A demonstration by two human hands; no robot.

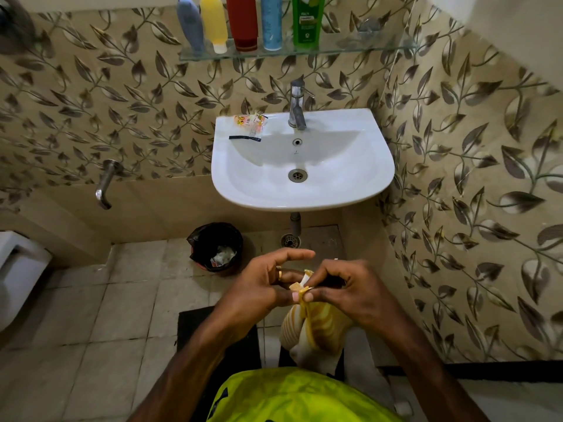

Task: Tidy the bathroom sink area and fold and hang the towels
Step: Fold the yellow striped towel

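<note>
A: How far along does this look?

B: Partway, I'd judge. The towel (pixel 316 327), striped yellow and white, is bunched and hanging in front of the person's body, over the dark floor mat (pixel 219 336), well below the front edge of the sink (pixel 359 178). It is neither folded nor hung, and I see no towel rail here.

A: And the hands?

B: The left hand (pixel 262 284) pinches the towel's top corner between thumb and a lower finger, with the index finger stretched out straight above. The right hand (pixel 350 287) has its fingers curled and pinches the same corner right beside it. The 2 thumbs nearly touch.

A: What's left at the sink?

B: 1 small heap of sachet wrappers (pixel 251 123) lies on the rear left corner of the sink rim, with 1 dark strip (pixel 245 137) just in front of it, at the basin's edge. Those probably belong in the bin (pixel 216 246) on the floor, which already holds some paper.

A: Counts?

B: 5 bottles on the glass shelf (pixel 350 50), all upright: grey-blue (pixel 190 22), yellow (pixel 214 22), red (pixel 243 22), light blue (pixel 271 22), green (pixel 307 19). 1 tap (pixel 297 106), 1 towel, 1 bin.
</note>
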